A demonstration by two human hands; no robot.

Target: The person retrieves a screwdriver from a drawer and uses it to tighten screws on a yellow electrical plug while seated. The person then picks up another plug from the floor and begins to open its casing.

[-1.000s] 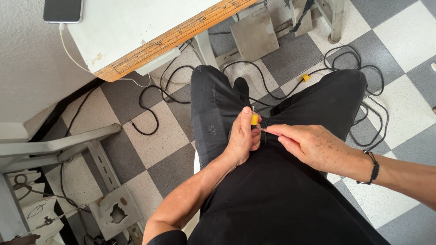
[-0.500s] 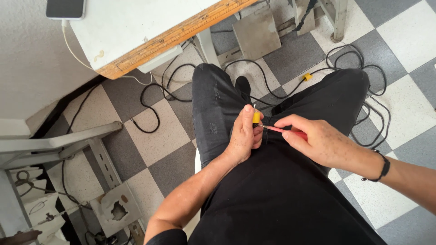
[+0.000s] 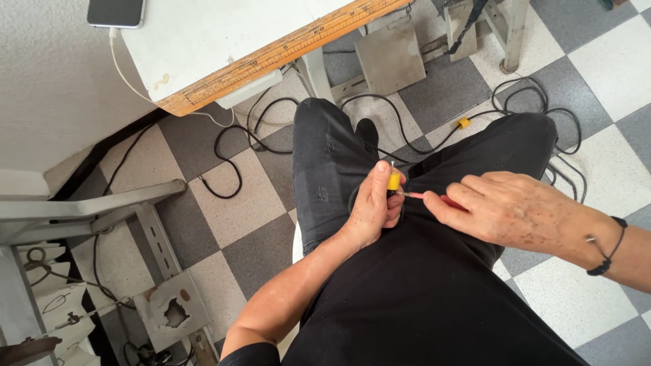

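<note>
Seen from above: a seated person in black trousers [image 3: 413,298], hands meeting over the lap. Left hand [image 3: 374,207] — fingers curled closed around a small yellow-capped tool [image 3: 393,180], whose yellow end and a short metal tip show above the thumb. Right hand [image 3: 505,207] — fingertips pinched on a thin red-handled tool [image 3: 422,196], held level, its point reaching the yellow-capped tool just beside the left thumb. A dark band [image 3: 605,247] circles the right wrist. Background: checkered floor [image 3: 230,203] with black cables [image 3: 234,146], a grey pedal plate [image 3: 388,55], and a white tabletop [image 3: 224,30] edged by a wooden ruler strip [image 3: 285,51]; a phone [image 3: 115,11] lies at its corner.
</note>
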